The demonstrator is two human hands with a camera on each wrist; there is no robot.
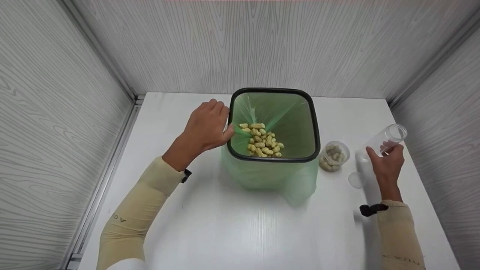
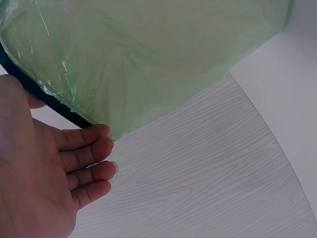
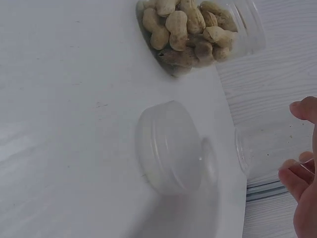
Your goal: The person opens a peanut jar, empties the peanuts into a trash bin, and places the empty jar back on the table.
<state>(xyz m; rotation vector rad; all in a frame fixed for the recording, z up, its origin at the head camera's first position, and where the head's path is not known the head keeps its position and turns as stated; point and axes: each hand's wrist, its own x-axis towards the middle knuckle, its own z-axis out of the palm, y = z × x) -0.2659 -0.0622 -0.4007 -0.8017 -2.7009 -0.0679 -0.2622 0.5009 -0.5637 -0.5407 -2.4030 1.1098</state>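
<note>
A black-rimmed bin [image 1: 275, 159] lined with a green plastic bag [image 1: 258, 176] stands mid-table, with peanuts [image 1: 264, 144] heaped inside. My left hand [image 1: 208, 123] grips its left rim, fingers bent against the edge in the left wrist view. Over at the right, my right hand [image 1: 389, 165] holds a clear plastic jar [image 1: 382, 137], tilted with its open mouth up and to the right; I see no contents in it. Between bin and hand stands an open jar of peanuts [image 1: 330, 163]. A translucent lid [image 3: 168, 148] lies on the table near the right hand.
The white table [image 1: 240, 232] is enclosed by pale wood-grain panels [image 1: 210, 48] at the back and both sides. Metal framing [image 1: 107, 165] runs along the left edge. The peanut jar stands close to the bin's right side.
</note>
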